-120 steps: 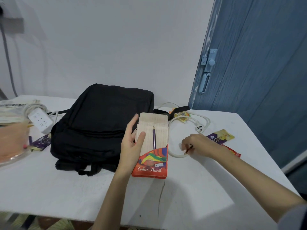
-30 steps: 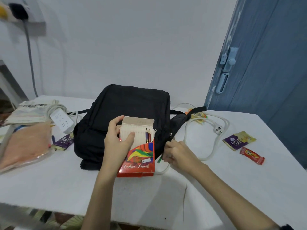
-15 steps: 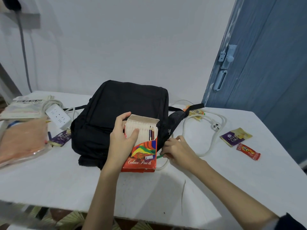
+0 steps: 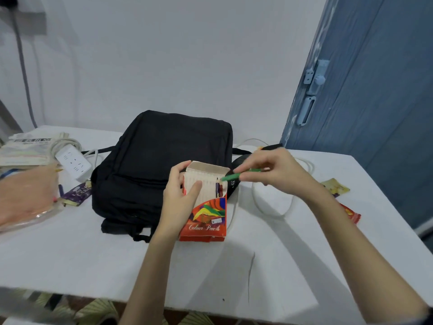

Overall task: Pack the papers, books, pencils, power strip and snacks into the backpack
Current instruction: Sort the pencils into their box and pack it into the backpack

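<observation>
1. Fingers of the left hand gripped the upright pencil box on the tabletop.
2. Right hand pinched a green pencil, its tip at the box's open top.
3. Backpack lay just behind both hands.

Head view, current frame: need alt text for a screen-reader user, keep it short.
A person's left hand holds an open Colour Pencils box upright on a white table, while the right hand pinches a green pencil with its tip at the box's opening. A closed black backpack lies behind, with a white power strip to its left.
</observation>
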`<state>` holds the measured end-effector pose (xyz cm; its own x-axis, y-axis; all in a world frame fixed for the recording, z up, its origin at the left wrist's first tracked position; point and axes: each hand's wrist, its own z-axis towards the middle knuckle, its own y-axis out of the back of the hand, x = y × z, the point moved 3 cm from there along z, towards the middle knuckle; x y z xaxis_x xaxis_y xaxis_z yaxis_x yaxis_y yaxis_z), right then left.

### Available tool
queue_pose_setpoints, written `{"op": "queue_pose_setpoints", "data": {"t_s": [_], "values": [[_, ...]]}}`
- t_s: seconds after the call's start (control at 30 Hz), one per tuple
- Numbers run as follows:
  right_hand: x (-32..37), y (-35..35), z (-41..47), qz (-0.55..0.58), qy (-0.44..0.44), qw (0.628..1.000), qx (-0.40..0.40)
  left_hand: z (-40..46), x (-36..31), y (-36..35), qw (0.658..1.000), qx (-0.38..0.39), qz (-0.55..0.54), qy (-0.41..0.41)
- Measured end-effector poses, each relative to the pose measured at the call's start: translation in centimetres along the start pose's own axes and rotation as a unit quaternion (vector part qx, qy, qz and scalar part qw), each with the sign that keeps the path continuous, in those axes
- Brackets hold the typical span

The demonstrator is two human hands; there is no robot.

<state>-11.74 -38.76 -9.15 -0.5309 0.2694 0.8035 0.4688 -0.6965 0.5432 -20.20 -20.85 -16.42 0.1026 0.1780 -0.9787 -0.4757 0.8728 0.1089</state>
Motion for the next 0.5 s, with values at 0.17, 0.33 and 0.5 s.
{"op": "queue_pose_setpoints", "data": {"t_s": [0.17,0.33,0.5], "values": [[1.1,-1.3,2.1,-0.278,0.028,0.95,0.137,-0.1,-0.3,-1.8,0.997,0.07,-0.035,0.011],[0.3,-2.4,1.5,-0.237,0.032,0.961,0.135,0.0,-0.1,-2.6,0.994,0.073,-0.074,0.024],[-1.5,-3.5,-0.7,-0.193,0.008,0.976,0.097,0.1,0.2,-2.5,0.989,0.023,-0.131,0.059]]}}
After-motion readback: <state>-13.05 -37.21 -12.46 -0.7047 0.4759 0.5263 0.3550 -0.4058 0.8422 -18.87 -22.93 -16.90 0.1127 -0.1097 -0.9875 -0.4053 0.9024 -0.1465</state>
